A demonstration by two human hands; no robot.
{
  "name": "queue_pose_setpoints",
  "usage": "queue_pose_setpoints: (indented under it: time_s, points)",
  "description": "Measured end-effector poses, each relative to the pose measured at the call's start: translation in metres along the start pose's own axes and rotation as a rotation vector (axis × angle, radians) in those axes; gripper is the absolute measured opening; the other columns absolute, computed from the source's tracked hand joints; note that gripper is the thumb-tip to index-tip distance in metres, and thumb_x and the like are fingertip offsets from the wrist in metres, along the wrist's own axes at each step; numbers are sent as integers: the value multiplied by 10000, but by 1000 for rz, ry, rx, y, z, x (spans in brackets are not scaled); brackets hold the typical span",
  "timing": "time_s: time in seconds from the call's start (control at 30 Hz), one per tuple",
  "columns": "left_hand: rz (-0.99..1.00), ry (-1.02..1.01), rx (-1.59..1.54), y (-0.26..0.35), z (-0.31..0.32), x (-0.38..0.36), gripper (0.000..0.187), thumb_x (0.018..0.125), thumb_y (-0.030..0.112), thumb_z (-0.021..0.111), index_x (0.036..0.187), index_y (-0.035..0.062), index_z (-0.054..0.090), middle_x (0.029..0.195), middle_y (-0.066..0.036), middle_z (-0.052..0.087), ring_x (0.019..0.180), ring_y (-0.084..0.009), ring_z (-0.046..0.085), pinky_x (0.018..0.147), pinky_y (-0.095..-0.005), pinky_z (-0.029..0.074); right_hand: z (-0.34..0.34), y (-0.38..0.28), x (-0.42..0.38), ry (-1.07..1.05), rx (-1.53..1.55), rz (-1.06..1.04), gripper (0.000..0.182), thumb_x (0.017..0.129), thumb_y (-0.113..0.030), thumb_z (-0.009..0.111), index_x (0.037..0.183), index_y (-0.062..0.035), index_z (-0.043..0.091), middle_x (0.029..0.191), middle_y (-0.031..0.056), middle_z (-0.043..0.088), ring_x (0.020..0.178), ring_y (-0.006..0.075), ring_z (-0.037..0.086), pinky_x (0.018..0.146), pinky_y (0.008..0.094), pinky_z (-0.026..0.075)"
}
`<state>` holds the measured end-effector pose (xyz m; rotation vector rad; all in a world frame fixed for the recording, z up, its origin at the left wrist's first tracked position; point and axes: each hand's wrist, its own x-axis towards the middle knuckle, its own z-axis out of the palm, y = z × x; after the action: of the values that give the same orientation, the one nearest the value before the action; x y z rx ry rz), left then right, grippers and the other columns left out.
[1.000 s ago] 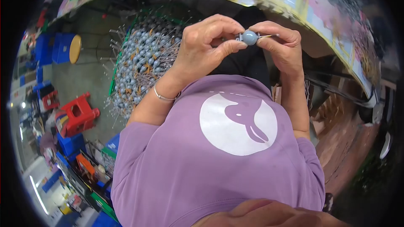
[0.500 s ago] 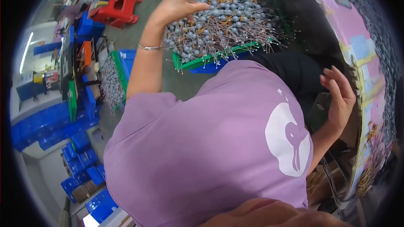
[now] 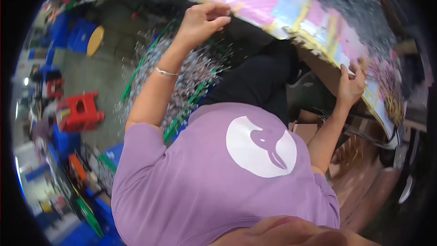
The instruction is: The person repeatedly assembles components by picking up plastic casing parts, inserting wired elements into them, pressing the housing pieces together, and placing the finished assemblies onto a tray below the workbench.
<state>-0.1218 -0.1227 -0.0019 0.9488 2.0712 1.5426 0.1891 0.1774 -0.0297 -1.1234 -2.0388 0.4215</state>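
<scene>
Your left hand (image 3: 200, 20) hangs with its fingers curled loosely inward, thumb near the fingertips; motion blur hides whether it pinches anything, so I cannot tell. Directly beneath your wrist and bracelet (image 3: 165, 71) sits the green crate (image 3: 182, 118), heaped with grey ball-headed pins (image 3: 191, 70) whose thin shafts bristle out in every direction, with no common long axis. This hand is by far the nearer one to that heap. Your right hand (image 3: 350, 86) is well apart, on the other side of your lap, fingers closed over the edge of the pink-taped worktable (image 3: 291, 13). On the floor beyond the crate stands a red stool (image 3: 79, 111).
</scene>
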Motion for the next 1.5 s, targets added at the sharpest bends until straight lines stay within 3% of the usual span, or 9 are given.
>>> queue_pose_setpoints:
  time_s: [0.13, 0.37, 0.43, 0.53, 0.63, 0.87, 1.13, 1.27, 1.5]
  points:
    - [613, 196, 406, 17, 74, 116, 242, 865, 134, 684, 1078, 23, 712, 924, -157, 735, 833, -276, 728, 724, -364, 582, 5, 22, 28, 23, -217, -172, 261, 854, -248, 717, 1036, -62, 733, 1000, 155, 690, 963, 358, 643, 871, 439, 489]
    - [796, 81, 810, 0, 129, 238, 110, 831, 138, 628, 879, 42, 653, 795, -181, 628, 799, -372, 652, 701, -496, 522, 2, 20, 39, -15, -25, -48, 147, 898, -148, 688, 979, -34, 734, 958, 126, 720, 829, 264, 690, 734, 380, 528]
    - [823, -18, 925, -3, 131, 241, 184, 914, 153, 582, 1020, 73, 708, 910, -160, 694, 836, -383, 666, 718, -444, 551, -7, 17, 36, 11, 274, 244, 146, 931, -124, 670, 1005, -4, 709, 968, 124, 722, 786, 216, 701, 678, 336, 546]
    - [694, -5, 1016, 14, 130, 206, 305, 849, 167, 764, 1140, 92, 714, 1033, -76, 739, 819, -167, 712, 727, -323, 560, -10, 10, 33, 134, 741, 455, 157, 963, -98, 645, 1048, 33, 662, 963, 132, 714, 713, 179, 704, 619, 286, 571]
    - [661, -30, 565, 21, 134, 178, 317, 838, 182, 773, 1136, 91, 712, 993, -87, 736, 772, -172, 695, 690, -317, 553, 9, -7, 37, 278, 944, 419, 181, 957, -70, 643, 1090, 49, 620, 916, 153, 702, 649, 201, 701, 575, 290, 594]
    - [13, -274, -354, 47, 144, 77, 311, 832, 76, 793, 1102, -41, 693, 892, -99, 718, 723, -144, 690, 652, -255, 547, 68, -65, 27, -60, 751, 97, 150, 906, -36, 680, 1034, 26, 631, 826, 105, 701, 713, 172, 717, 629, 282, 584]
    - [-200, -263, -644, 28, 118, 28, 360, 874, -8, 721, 1206, -76, 599, 1028, -142, 683, 871, -239, 729, 741, -295, 616, 28, -67, -21, -225, 1467, 836, 348, 845, -26, 759, 1128, 62, 576, 876, 137, 696, 769, 200, 720, 691, 292, 619]
    - [-257, -327, -745, 30, 134, 9, 405, 881, -38, 671, 1261, -98, 545, 1041, -166, 684, 882, -277, 734, 757, -297, 625, 21, -67, -34, -625, 1354, 779, 207, 841, -31, 754, 1021, 29, 672, 868, 86, 706, 712, 147, 702, 642, 254, 599]
    - [-194, -339, -687, 36, 143, -4, 404, 883, -24, 662, 1275, -80, 581, 1094, -155, 689, 929, -197, 705, 710, -301, 648, 12, -91, -32, -721, 1134, 419, 117, 833, -13, 744, 942, -3, 706, 810, 53, 699, 643, 94, 642, 575, 211, 515]
